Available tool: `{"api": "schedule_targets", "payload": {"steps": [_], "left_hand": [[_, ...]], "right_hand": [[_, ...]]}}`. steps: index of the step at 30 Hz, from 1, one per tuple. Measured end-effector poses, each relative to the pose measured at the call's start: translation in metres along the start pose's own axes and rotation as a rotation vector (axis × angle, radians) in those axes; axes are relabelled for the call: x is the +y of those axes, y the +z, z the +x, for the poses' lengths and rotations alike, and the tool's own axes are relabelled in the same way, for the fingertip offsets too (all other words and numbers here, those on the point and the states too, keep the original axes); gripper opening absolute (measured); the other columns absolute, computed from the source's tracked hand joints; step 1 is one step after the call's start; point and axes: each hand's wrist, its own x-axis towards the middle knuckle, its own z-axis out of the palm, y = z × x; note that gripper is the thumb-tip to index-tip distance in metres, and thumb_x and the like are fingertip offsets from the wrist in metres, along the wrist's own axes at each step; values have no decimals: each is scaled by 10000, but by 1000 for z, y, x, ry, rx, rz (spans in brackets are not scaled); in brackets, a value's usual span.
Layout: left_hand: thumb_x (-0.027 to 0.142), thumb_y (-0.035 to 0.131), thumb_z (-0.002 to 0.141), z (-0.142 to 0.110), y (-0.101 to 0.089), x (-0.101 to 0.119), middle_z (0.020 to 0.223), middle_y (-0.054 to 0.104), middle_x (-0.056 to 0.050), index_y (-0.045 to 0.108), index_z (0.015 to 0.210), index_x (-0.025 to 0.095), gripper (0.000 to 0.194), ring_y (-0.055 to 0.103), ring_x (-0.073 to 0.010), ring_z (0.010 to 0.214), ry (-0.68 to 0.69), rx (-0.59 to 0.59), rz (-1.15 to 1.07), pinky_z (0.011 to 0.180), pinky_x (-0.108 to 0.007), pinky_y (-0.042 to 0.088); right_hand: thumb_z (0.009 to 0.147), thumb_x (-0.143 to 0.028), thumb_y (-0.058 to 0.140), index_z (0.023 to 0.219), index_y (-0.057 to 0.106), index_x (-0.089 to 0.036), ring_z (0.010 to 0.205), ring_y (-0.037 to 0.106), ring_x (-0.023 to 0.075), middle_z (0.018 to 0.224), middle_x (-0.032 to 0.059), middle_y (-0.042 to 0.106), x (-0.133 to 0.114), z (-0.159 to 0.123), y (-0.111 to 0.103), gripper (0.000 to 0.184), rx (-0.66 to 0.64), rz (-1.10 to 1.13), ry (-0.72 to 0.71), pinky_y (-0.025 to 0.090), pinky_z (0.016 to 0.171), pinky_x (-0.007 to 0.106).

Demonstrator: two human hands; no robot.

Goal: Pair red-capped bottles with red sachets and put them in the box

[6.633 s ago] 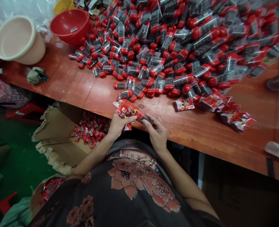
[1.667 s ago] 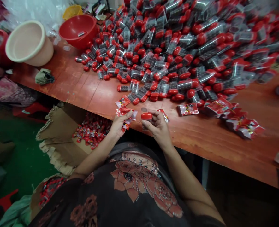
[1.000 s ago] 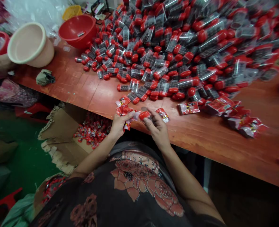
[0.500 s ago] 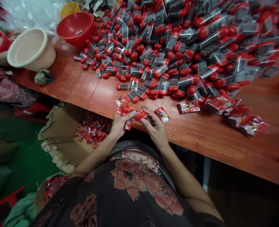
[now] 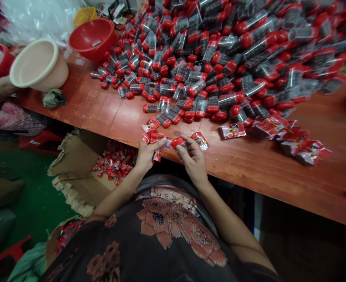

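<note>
From where I'm standing, this one piece looks partway done: at the centre of the frame, the person's right hand (image 5: 193, 156) is clamped on a red-capped clear tube (image 5: 178, 141), while the left hand (image 5: 146, 154) pinches red printed wrappers (image 5: 157, 136) at the edge of the counter (image 5: 102, 113). The cap sits right by a wrapper's pale end; whether it has gone in, I can't tell. Just beyond the right fingers lies a red printed packet (image 5: 200, 141), apparently finished, and more bulky-looking packets (image 5: 305, 145) lie bunched at the right of the frame. The cardboard box (image 5: 76, 152) left of centre holds plenty of small red packets (image 5: 114, 164), though I can't make out whether they're filled. Much seems left: the heap of red-capped tubes (image 5: 187, 70) across the upper middle and upper right shows no printed wrapping that I can see.
</note>
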Motion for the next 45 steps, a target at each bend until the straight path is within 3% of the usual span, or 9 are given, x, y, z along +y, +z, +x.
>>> {"api": "schedule_targets", "payload": {"steps": [9, 13, 16, 19, 23, 27, 33, 39, 45], "left_hand": [[268, 855, 580, -4, 1, 0, 737, 704, 4, 709, 804, 163, 287, 653, -127, 659, 25, -23, 69, 701, -259, 529], [294, 845, 592, -9, 1, 3, 759, 713, -12, 716, 784, 165, 264, 656, -143, 695, 29, -95, 131, 733, -276, 536], [274, 863, 551, -13, 3, 5, 799, 724, -19, 722, 799, 172, 303, 662, -156, 735, 43, -136, 146, 759, -284, 537], [274, 859, 545, -15, 5, 6, 766, 716, -13, 710, 759, 168, 281, 657, -157, 711, 60, -87, 130, 738, -283, 534], [245, 870, 514, -14, 5, 5, 763, 710, -1, 695, 736, 165, 294, 645, -138, 689, 49, -10, 51, 745, -275, 520], [246, 872, 505, -15, 4, 4, 741, 701, 5, 688, 719, 163, 294, 629, -129, 661, 19, -40, 43, 719, -267, 514], [230, 875, 509, -16, 4, 8, 700, 681, 11, 658, 671, 152, 281, 610, -111, 627, 19, -93, 71, 675, -241, 508], [211, 874, 509, -17, 4, 10, 790, 720, -9, 666, 844, 175, 396, 669, -142, 705, -24, -125, 81, 759, -285, 532], [210, 860, 533, -15, 9, 3, 735, 699, -4, 676, 719, 155, 268, 636, -123, 662, 1, -108, 70, 712, -259, 524]], "right_hand": [[815, -350, 685, 1193, 614, -302, 848, 649, 156, 1010, 5, 691, -5, -4, 1, 387, -110, 19, 22, 551, 832, 361], [764, -317, 745, 1149, 585, -286, 779, 655, 138, 858, -24, 692, -3, -3, 2, 418, -34, 99, 41, 549, 788, 322], [752, -329, 757, 993, 631, -259, 869, 672, 155, 934, -3, 709, -3, -4, 1, 281, -9, 132, 38, 545, 847, 339], [808, -349, 703, 1038, 654, -275, 917, 672, 171, 999, 11, 708, -4, -7, -1, 247, -64, 139, 25, 543, 887, 388], [836, -332, 678, 1074, 680, -296, 846, 633, 159, 962, 12, 662, -7, -10, -6, 241, -56, -2, -60, 547, 789, 360], [829, -335, 685, 1069, 702, -288, 753, 584, 146, 893, 13, 622, -11, -10, -8, 245, -57, -96, -100, 521, 666, 313], [835, -301, 684, 1076, 705, -290, 818, 618, 154, 921, 12, 653, -14, -8, -8, 242, -82, -94, -140, 507, 722, 319], [847, -286, 669, 1083, 709, -335, 806, 604, 157, 908, 12, 651, -19, -5, -11, 245, -89, -238, -256, 507, 673, 318], [840, -328, 668, 1076, 673, -296, 840, 655, 161, 944, 18, 677, -6, -13, 6, 238, 69, 31, -32, 572, 692, 317]]}}
